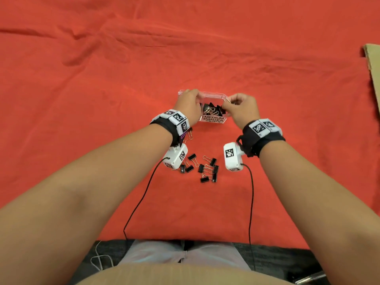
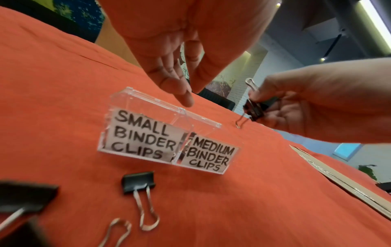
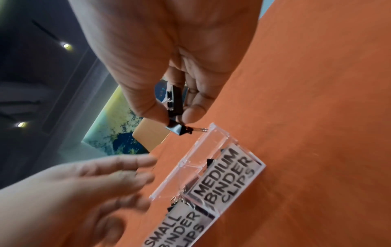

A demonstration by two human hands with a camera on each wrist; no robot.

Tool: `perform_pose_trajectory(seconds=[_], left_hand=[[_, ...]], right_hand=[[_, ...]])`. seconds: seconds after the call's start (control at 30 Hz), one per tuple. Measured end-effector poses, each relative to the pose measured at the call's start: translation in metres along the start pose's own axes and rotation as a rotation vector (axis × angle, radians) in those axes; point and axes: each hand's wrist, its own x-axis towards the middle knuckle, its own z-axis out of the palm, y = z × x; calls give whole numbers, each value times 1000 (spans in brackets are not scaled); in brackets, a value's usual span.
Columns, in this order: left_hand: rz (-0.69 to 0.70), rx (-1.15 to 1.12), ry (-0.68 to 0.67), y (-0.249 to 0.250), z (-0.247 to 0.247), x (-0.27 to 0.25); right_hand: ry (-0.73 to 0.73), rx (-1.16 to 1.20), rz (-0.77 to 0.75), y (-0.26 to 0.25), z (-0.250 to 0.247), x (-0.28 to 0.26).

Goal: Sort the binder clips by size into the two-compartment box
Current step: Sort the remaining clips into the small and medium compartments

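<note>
A binder clip [image 3: 176,107] is pinched in the right hand [image 1: 242,111]; best dropped squarely into the box [image 2: 203,156]'s medium side while the spread left hand [image 1: 188,105] steadies it.

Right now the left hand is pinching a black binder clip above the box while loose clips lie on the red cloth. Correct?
Wrong hand. The right hand pinches the black binder clip, as the right wrist view shows; the left hand holds nothing. Above the box and the loose clips on the red cloth are right.
</note>
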Motion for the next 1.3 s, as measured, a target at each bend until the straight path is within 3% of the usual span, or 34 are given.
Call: perform_pose_trajectory(seconds=[0.17,0.43,0.63,0.73,0.8,1.07,1.2,1.3], left_hand=[[-69,4,-44,-36,-1,-42],[9,159,-350,-77,4,-98],[97,335,-480,-83,14,-121],[85,356,-467,-87,16,-123],[77,361,-449,-87,17,-123],[79,311,-375,-91,16,-120],[52,292,-246,-92,12,-112],[64,300,-166,-93,9,-101]], right_hand=[[-23,-148,-65,-11,18,20],[-54,-422,-205,-2,23,-1],[-375,-638,-296,35,55,-56],[-530,-773,-270,55,71,-71],[-551,-783,-269,61,78,-76],[-455,-640,-269,62,76,-80],[-336,-505,-137,55,57,-74],[-344,-397,-19,51,38,-69]])
